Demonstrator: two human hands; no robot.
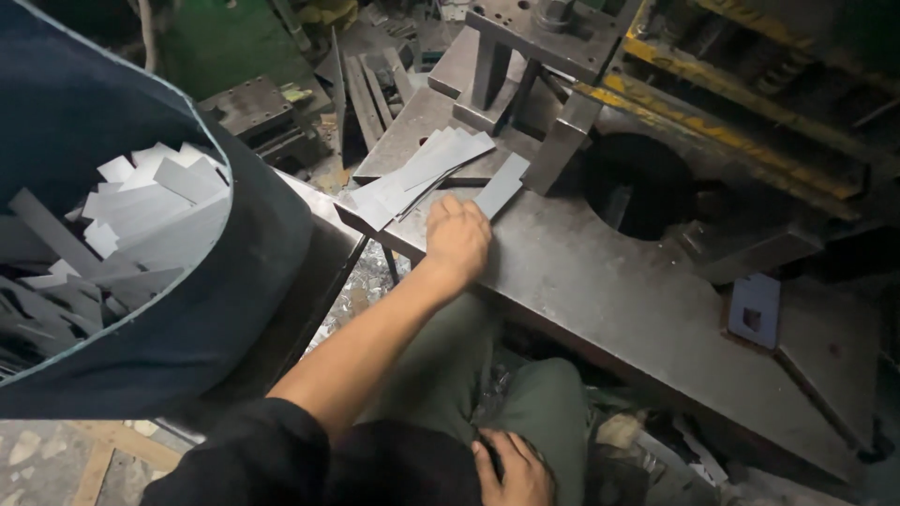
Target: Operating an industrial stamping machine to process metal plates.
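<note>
From the head view, your left hand (457, 239) lay knuckles-up at centre frame on the steel press table (609, 290), fingers curled onto a single grey metal strip (500, 185) beside the fanned stack of strips (412, 178). Your right hand (511, 468) rested loosely closed on your thigh at the bottom edge, holding nothing. You seemed to be picking one blank; the next move called for sliding it free without disturbing the stack. A blue bin of strips (141, 215) stood at left.
</note>
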